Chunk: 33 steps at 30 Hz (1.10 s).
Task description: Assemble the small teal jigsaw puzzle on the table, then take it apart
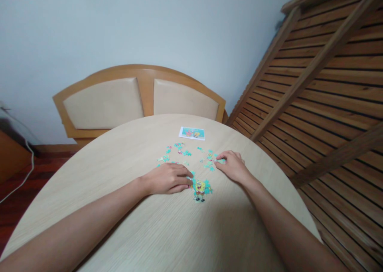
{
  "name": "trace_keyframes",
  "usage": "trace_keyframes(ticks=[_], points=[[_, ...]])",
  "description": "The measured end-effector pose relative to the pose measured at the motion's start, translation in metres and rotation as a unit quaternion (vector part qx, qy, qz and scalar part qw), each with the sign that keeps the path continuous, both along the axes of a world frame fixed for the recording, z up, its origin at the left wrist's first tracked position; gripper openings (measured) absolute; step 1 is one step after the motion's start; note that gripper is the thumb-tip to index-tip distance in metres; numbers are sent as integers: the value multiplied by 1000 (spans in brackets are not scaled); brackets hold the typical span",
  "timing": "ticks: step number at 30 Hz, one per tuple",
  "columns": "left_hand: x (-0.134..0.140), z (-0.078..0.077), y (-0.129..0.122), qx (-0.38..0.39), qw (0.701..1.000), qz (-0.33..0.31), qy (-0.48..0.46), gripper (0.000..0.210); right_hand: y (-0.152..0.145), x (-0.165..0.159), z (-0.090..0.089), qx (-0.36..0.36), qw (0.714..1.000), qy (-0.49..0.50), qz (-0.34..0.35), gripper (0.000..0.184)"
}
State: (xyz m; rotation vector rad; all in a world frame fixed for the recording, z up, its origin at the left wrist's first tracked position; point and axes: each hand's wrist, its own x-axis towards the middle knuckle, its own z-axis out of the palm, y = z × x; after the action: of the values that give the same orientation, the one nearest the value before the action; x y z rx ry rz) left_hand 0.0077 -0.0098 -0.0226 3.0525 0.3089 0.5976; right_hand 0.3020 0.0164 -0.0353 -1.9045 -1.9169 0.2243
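A partly joined jigsaw puzzle [200, 187] lies on the table, showing a yellow square cartoon figure on turquoise. My left hand [169, 177] rests palm down at its left edge, fingers extended and fingertips touching the pieces there. To the upper right, my right hand [232, 165] has thumb and forefinger closed on a small puzzle piece [216, 160], mostly covered by the fingertips. Loose turquoise pieces [209, 166] lie just left of that hand. Another scatter of loose pieces [179, 146] spreads beyond my left hand.
A printed reference picture [192, 133] lies near the far side of the round wooden table [143, 232]. Behind the table stands a padded bench back [104, 104] against the wall. A slatted wooden panel [326, 84] leans along the right. A white cable [31, 160] hangs at left.
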Motion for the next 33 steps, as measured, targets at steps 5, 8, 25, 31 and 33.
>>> trace_keyframes(ticks=[5, 8, 25, 31, 33], points=[[0, -1, 1, 6, 1000, 14, -1, 25, 0, 0, 1, -9, 1000, 1, -6, 21], [0, -2, 1, 2, 1000, 30, 0, 26, -1, 0, 1, -7, 1000, 14, 2, 19], [-1, -3, 0, -35, 993, 111, 11, 32, -18, -21, 12, -12, 968, 170, 183, 21], [-2, -6, 3, -51, 986, 160, -24, 32, -36, -46, 14, -49, 935, 220, 274, 21], [-2, -6, 3, -51, 985, 164, -30, 31, -39, -50, 13, -64, 932, 218, 283, 21]])
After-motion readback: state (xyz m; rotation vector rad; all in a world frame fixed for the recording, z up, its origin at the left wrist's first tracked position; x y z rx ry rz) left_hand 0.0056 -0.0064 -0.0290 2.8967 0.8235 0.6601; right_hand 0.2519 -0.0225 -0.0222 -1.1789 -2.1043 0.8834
